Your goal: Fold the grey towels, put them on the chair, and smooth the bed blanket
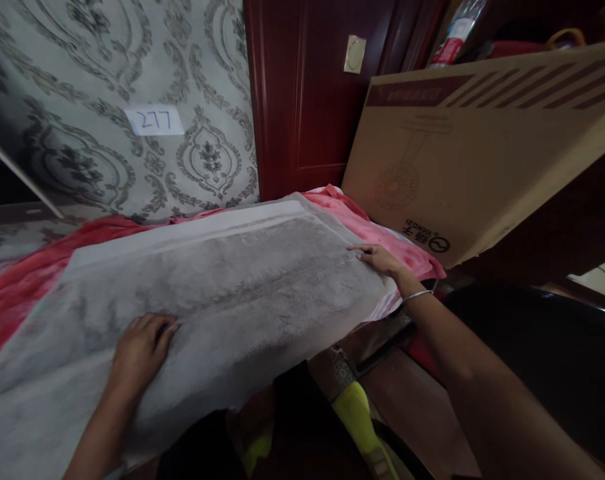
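A large grey plush blanket with a pale border lies spread out before me. My left hand rests on its left part, the fingers curled and closed on the fabric. Toward its right end, my right hand is on the blanket, with the index finger reaching left and the thumb close by, pinching the cloth. A bracelet circles my right wrist. Between the two hands runs a darker crease. Red and pink cloth shows from beneath the blanket at the back, left and right.
A tall cardboard box leans behind on the right, with a plastic bottle beyond its top edge. Patterned wallpaper bears a paper label marked 277. A dark red wooden panel stands beside it. Below are my legs and yellow footwear.
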Available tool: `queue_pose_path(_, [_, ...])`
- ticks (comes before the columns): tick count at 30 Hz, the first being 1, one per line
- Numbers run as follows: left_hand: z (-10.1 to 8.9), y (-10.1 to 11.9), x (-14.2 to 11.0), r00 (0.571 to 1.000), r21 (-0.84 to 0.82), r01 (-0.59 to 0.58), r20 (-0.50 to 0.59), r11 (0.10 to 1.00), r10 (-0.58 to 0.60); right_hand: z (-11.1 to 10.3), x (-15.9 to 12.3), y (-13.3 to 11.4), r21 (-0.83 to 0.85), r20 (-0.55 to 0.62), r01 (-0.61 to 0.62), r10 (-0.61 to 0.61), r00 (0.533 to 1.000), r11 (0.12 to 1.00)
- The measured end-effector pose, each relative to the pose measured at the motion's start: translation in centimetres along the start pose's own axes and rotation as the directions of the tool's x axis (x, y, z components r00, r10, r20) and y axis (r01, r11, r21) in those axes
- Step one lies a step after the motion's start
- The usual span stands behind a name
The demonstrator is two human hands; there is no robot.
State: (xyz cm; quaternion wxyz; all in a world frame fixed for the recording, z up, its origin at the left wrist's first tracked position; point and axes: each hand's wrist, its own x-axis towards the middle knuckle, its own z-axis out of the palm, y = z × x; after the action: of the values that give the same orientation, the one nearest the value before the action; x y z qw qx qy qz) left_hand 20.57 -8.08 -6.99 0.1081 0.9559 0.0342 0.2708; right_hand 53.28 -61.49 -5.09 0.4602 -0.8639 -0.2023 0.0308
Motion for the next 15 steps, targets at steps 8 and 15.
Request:
queue_pose_path(8, [-0.2, 0.4, 0.1, 1.0, 0.008, 0.016, 0.012, 1.0, -0.017, 2.6, -0.3, 0.8, -0.063, -0.192, 0.001, -0.013, 0.981, 0.998])
queue_pose_path(15, [-0.9, 2.1, -0.2, 0.999, 0.034, 0.026, 0.041, 0.999, -0.027, 2.4, -0.7, -0.6, -0.053, -0.372, 0.095, -0.108, 0.922, 0.994])
